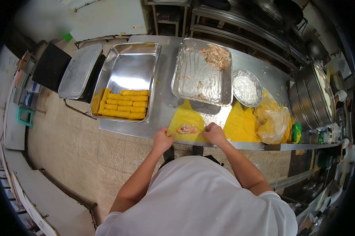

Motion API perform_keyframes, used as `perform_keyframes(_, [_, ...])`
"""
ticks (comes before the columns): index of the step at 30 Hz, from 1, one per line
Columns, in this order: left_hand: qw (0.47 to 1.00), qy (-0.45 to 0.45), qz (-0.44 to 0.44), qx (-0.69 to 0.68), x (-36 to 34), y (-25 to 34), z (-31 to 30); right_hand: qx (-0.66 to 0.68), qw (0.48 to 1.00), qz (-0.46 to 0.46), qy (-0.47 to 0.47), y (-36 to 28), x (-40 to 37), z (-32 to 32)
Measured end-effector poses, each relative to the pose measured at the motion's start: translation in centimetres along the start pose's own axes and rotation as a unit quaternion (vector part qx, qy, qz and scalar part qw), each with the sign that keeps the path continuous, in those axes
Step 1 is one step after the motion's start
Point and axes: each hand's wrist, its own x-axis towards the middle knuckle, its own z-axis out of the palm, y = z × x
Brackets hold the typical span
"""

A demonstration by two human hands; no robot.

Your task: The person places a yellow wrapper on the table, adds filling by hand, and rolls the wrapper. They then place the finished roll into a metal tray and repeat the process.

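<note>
A yellow wrapper sheet [184, 113] lies at the steel table's front edge, with a strip of pinkish filling [187, 129] across its lower part. My left hand [163, 140] pinches the sheet's left corner, and my right hand [215, 134] pinches its right corner. Beyond the sheet stands a tray [190, 80] with more filling [217, 56] heaped at its back right. Yellow rolls [125, 104] lie in rows at the near end of a deep steel tray [132, 67] on the left. A stack of yellow sheets [240, 124] sits right of my right hand.
A round bowl of white paste [247, 88] stands beside the filling tray. Farther right are a plastic bag [274, 126], a green package [296, 133] and stacked round steamers [312, 96]. A lidded container [81, 70] is at the left, and steel shelving [240, 33] at the back.
</note>
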Motion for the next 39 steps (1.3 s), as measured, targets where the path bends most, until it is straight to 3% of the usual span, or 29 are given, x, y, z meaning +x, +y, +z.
perform_keyframes(2, [0.998, -0.041, -0.037, -0.026, -0.1, -1.3, 0.4, -0.035, 0.997, -0.012, -0.061, -0.9, -0.8, -0.7])
perform_keyframes(4, [0.993, -0.060, -0.068, -0.071, -0.9, -0.7, -0.1, 0.047, 0.998, -0.016, -0.030, -0.7, -0.9, -0.3])
perform_keyframes(8, [0.985, -0.024, -0.099, -0.141, -2.2, 0.0, 0.1, 0.260, 0.963, 0.076, -0.008, -0.1, -0.9, 0.7])
perform_keyframes(11, [0.983, 0.001, -0.102, -0.150, -3.1, -0.3, 0.7, 0.317, 0.933, 0.141, -0.094, -0.6, -1.5, -0.6])
perform_keyframes(14, [0.984, 0.042, -0.072, -0.157, -3.7, -0.6, 1.2, 0.364, 0.923, 0.113, -0.056, -0.1, -1.8, -0.3])
perform_keyframes(17, [0.986, 0.064, -0.073, -0.136, -4.0, -0.6, 1.6, 0.355, 0.929, 0.089, -0.057, 0.7, -2.2, 0.8])
perform_keyframes(23, [0.969, 0.092, -0.086, -0.213, -3.6, -2.0, 3.2, 0.274, 0.939, 0.168, -0.121, -3.7, -0.4, -1.9])
perform_keyframes(25, [0.969, 0.106, -0.062, -0.215, -3.2, -1.7, 3.2, 0.227, 0.960, 0.118, -0.113, -3.4, 1.8, -1.1])
perform_keyframes(28, [0.966, 0.001, -0.105, -0.236, -2.2, -2.1, 2.6, 0.192, 0.978, 0.027, -0.081, -3.3, 4.1, 0.4])
perform_keyframes(33, [0.983, 0.063, -0.057, -0.161, -0.3, -1.3, 2.5, 0.156, 0.986, -0.050, 0.006, -3.1, 5.6, -0.1])
perform_keyframes(36, [0.984, 0.087, -0.043, -0.152, -0.4, -0.2, 2.0, 0.212, 0.977, -0.016, -0.007, -1.9, 5.7, 0.1])
perform_keyframes(39, [0.989, 0.056, -0.056, -0.124, -1.0, -0.1, 1.6, 0.168, 0.970, 0.113, -0.133, -4.5, 2.0, -4.0])
